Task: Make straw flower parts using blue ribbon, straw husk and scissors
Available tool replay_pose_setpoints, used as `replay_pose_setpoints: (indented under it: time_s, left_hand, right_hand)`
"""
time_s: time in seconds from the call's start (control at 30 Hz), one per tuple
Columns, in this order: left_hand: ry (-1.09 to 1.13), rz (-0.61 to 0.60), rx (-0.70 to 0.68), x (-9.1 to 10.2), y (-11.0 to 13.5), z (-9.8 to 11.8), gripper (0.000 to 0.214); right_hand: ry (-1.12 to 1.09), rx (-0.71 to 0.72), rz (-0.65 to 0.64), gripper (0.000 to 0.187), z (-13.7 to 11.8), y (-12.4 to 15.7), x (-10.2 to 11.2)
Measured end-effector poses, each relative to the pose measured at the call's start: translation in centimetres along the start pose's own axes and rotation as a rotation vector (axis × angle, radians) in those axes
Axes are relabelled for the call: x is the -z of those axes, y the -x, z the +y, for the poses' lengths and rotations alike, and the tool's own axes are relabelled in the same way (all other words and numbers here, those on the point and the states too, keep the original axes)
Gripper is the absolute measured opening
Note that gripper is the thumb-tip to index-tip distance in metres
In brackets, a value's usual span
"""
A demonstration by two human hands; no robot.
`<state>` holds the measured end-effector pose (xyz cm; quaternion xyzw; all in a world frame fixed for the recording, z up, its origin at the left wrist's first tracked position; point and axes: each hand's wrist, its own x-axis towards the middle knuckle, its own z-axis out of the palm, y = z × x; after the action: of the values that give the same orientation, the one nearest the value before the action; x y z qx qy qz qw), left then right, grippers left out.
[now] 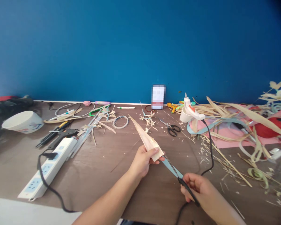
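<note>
My left hand (142,161) pinches a pale dried husk piece (146,137) between thumb and fingers; its pointed end reaches away from me and its wide end is near my thumb. My right hand (194,187) is closed on the black handles of a pair of scissors (174,168). The scissor blades point up and left, with their tips at the wide end of the husk. A light blue strip (170,168) runs alongside the blades between my hands; whether either hand grips it I cannot tell.
A white power strip (45,170) and glue gun (63,136) lie left, near a white bowl (23,122). Other scissors (172,128) lie beyond my hands. A white cup (185,115) holds a glue bottle. Husk strips (217,109) are heaped right; a black cable (211,150) crosses the table.
</note>
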<state>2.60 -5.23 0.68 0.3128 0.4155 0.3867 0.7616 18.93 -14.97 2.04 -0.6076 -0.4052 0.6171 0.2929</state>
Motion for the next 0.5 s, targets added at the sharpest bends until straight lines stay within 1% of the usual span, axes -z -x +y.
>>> replay_pose_setpoints:
  time_s: [0.23,0.5]
  left_hand:
    - [0.003,-0.015,-0.004,0.00,0.09,-0.16,0.023]
    - [0.003,-0.020,-0.003,-0.19,0.21,-0.15,0.022]
  right_hand:
    - [0.007,-0.005,0.024,0.022,-0.01,-0.11,0.03]
    - [0.032,-0.023,0.060,0.027,-0.38,0.00,-0.05]
